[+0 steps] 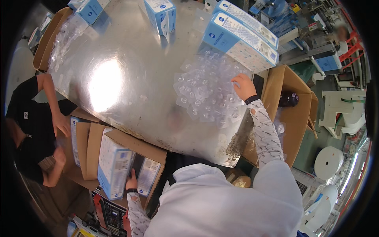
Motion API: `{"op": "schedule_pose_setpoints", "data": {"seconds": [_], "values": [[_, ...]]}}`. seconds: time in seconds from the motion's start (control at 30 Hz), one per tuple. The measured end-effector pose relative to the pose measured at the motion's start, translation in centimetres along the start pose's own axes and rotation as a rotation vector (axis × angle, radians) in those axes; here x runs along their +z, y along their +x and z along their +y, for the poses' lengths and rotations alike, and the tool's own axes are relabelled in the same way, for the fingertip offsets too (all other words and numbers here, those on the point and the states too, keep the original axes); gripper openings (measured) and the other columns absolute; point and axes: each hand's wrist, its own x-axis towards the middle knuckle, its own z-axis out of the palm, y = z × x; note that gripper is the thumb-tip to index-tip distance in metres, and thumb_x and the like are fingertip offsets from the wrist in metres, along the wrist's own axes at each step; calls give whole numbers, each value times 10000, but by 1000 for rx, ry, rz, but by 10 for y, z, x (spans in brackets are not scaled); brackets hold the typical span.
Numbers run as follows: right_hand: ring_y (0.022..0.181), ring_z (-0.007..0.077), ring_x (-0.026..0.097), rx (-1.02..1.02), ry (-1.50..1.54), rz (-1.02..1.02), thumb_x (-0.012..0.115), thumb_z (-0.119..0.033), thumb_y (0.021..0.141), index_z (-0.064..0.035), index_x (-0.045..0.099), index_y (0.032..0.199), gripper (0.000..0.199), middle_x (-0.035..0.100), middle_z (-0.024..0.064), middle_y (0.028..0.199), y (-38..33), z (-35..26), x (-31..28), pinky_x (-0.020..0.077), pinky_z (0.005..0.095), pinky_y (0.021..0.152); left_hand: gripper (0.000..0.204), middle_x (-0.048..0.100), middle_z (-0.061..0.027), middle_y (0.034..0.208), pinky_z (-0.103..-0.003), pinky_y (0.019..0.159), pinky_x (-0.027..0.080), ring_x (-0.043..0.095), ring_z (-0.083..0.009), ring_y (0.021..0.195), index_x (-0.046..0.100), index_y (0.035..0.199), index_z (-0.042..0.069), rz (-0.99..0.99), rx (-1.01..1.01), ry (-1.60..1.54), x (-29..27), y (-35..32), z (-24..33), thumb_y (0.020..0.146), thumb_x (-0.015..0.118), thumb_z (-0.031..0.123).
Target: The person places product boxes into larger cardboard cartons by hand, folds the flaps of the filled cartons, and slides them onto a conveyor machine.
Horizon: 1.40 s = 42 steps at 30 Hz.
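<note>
On the right, my right hand (pixel 244 86) reaches over the edge of a pile of clear plastic pieces (pixel 209 89) on the metal table (pixel 142 114). Its fingers are slightly bent and apart, and I see nothing held in them. Low on the left, my left hand (pixel 132 181) grips the right side of a blue-and-white box (pixel 114 164) that rises from an open cardboard carton (pixel 136 142). Some of its fingers are hidden against that box. Another blue-and-white box (pixel 149 176) stands in the carton, right of this hand.
Blue-and-white boxes (pixel 241 39) stand at the table's far right; another box (pixel 161 16) is at far middle. A cardboard carton (pixel 297 122) with a dark bottle (pixel 289 98) adjoins the right edge. At left, a person in black (pixel 33 114) stands beside the cartons.
</note>
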Motion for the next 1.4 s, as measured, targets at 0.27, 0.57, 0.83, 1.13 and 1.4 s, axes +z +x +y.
{"op": "schedule_pose_setpoints", "data": {"seconds": [0.27, 0.57, 0.83, 1.13, 1.4], "values": [[1159, 317, 433, -343, -219, -357, 670, -106, 720, -196, 603, 1149, 444, 484, 105, 1238, 39, 4, 7, 411, 418, 935, 723, 399, -220, 1391, -377, 1102, 204, 335, -353, 1301, 409, 1352, 18, 157, 457, 183, -25, 15, -19, 872, 497, 551], [1176, 366, 429, -390, -101, -246, 692, 48, 575, -58, 549, 733, 238, 500, 155, 1237, 28, 48, -2, 353, 425, 989, 505, 488, -217, 1292, -402, 1032, 304, 437, -367, 1202, 454, 1288, 34, 188, 429, 182, -11, -17, -22, 911, 468, 371], [1022, 223, 530, -108, 208, 60, 671, -27, 770, -62, 570, 852, 135, 571, 85, 1109, 24, -1, -31, 409, 319, 856, 291, 610, -236, 1005, -460, 780, 479, 587, -405, 933, 546, 1136, 65, 98, 513, 232, -30, 0, -10, 848, 560, 105], [786, 68, 513, -72, 1010, -82, 651, -19, 822, -60, 576, 889, 107, 564, -17, 842, -48, -245, 16, 429, 211, 721, 296, 489, -168, 1284, -438, 918, 458, 463, -370, 1183, 625, 1094, 55, 14, 620, 694, 28, 77, -2, 804, 580, 94], [765, 119, 558, -492, 865, -660, 646, -13, 803, -5, 578, 868, 94, 587, 44, 844, -147, -367, 85, 447, 235, 683, 251, 630, -230, 983, -448, 722, 537, 635, -379, 831, 603, 1026, -36, 171, 673, 319, 78, 107, -12, 873, 461, 103]]}}
